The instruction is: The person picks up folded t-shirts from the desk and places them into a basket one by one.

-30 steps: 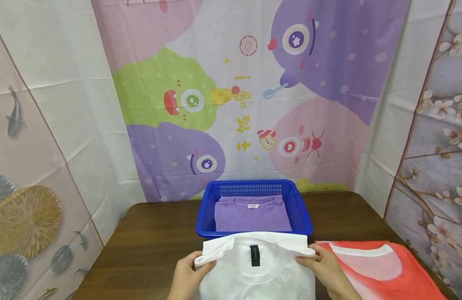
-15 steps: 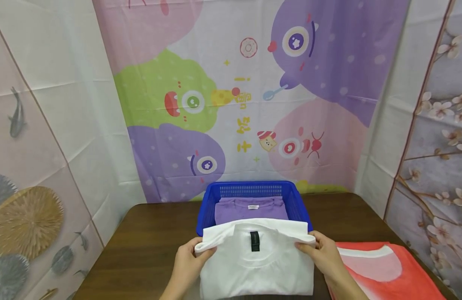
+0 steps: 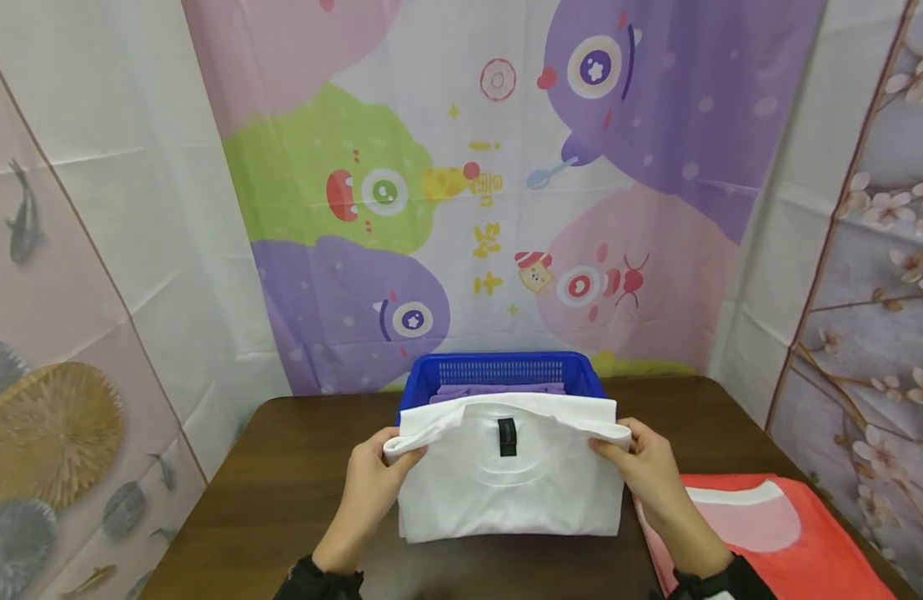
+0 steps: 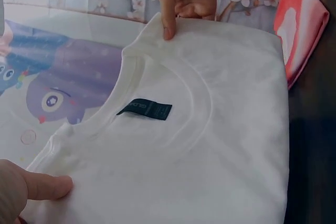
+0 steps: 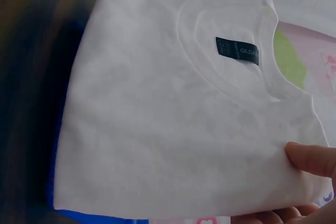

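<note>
since the left hand [image 3: 373, 468] and the right hand [image 3: 649, 462] each pinch an upper corner of the folded white t-shirt [image 3: 509, 500], it hangs spread at lower centre of the frame, seemingly so its shape holds, partly hiding the blue plastic basket [image 3: 502, 367].

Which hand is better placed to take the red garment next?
Likely the right hand: the red garment lies on its side of the table. Both hands grip the white shirt, the left hand at the edge farther from that garment.
</note>
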Available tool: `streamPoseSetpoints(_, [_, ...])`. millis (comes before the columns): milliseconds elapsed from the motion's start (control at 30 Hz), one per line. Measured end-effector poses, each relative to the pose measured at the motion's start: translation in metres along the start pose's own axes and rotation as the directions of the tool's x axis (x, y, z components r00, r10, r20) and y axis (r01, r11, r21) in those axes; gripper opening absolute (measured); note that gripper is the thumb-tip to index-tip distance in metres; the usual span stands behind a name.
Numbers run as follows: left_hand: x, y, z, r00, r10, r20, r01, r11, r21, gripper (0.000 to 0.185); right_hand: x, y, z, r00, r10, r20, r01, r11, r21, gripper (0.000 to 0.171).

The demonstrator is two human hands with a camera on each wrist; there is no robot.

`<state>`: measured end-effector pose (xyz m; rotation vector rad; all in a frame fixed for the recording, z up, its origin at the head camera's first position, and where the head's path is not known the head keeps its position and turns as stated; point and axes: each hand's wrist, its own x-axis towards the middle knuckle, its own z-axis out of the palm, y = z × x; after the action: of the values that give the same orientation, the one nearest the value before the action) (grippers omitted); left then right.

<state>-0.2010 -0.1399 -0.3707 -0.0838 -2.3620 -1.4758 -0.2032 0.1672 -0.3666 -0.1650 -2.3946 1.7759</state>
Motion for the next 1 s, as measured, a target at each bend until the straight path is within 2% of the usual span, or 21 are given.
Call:
streamPoseSetpoints(233, [0.014, 0.011, 0.002, 1.0, 0.023, -0.013, -0.023, 1.0, 0.008, 0.021, 0.008, -0.009, -0.006, 0.999, -0.025, -0.038, 0.025, 1.0, 0.01, 0.032])
streamPoseSetpoints(600, [0.029, 0.018, 0.002, 0.999, 0.042, -0.018, -0.042, 0.999, 0.012, 0.023, 0.019, -0.021, -0.007, 0.998, -0.036, -0.046, 0.037, 0.999, 0.019, 0.033])
streamPoseSetpoints(1000, [0.054, 0.03, 0.0, 0.996, 0.082, -0.036, -0.08, 0.996, 0.038, 0.026, 0.037, -0.037, -0.009, 0.986, -0.115, -0.125, 0.116, 0.993, 0.007, 0.032])
